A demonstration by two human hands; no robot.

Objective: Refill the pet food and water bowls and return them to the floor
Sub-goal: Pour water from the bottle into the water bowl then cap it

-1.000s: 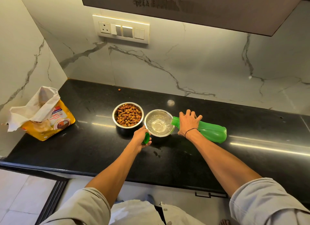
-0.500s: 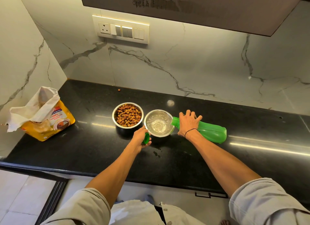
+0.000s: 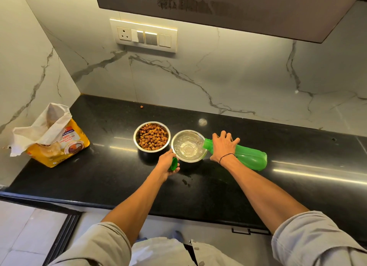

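Two steel bowls stand side by side on the black counter [image 3: 99,176]. The left bowl [image 3: 152,136] is full of brown kibble. The right bowl [image 3: 188,146] holds clear, rippling water. My right hand [image 3: 223,146] grips a green bottle [image 3: 248,156], tipped on its side with its neck over the water bowl's right rim. My left hand [image 3: 166,163] rests at the water bowl's near-left edge and holds the green bottle cap [image 3: 174,164].
An open yellow pet food bag [image 3: 53,140] sits at the counter's left end by the wall. A single kibble piece [image 3: 141,106] lies near the back wall. A switch panel [image 3: 144,35] is on the marble backsplash. Tiled floor [image 3: 23,232] shows at lower left.
Both hands and the bottle have stayed in place. Only the water surface in the right bowl ripples differently.
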